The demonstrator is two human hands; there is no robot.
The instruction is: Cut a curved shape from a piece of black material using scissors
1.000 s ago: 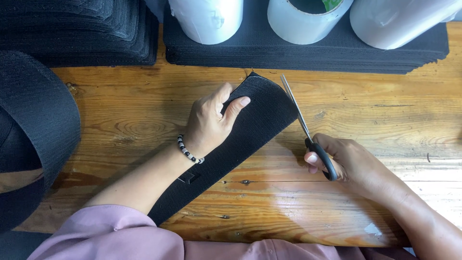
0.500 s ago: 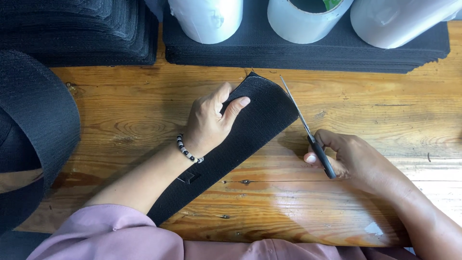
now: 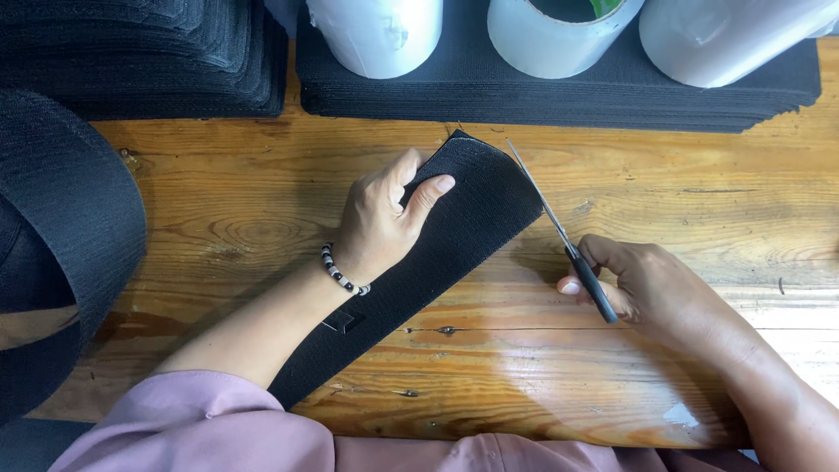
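A long black woven strap (image 3: 472, 218) lies diagonally across the wooden table (image 3: 245, 201), its far end rounded. My left hand (image 3: 380, 218), with a bead bracelet at the wrist, presses flat on the strap near that end. My right hand (image 3: 651, 288) grips the black handles of a pair of scissors (image 3: 559, 232). The blades point up and left, their tips next to the strap's right edge. The blades look nearly closed.
A big roll of black strap (image 3: 61, 245) stands at the left edge. Stacks of black cut pieces (image 3: 559, 96) line the back, with three white rolls (image 3: 376, 31) standing on them. Another dark stack (image 3: 140, 52) sits at the back left.
My right hand and the scissors have shifted slightly down and right along the strap's edge. My left hand has stayed on the strap.
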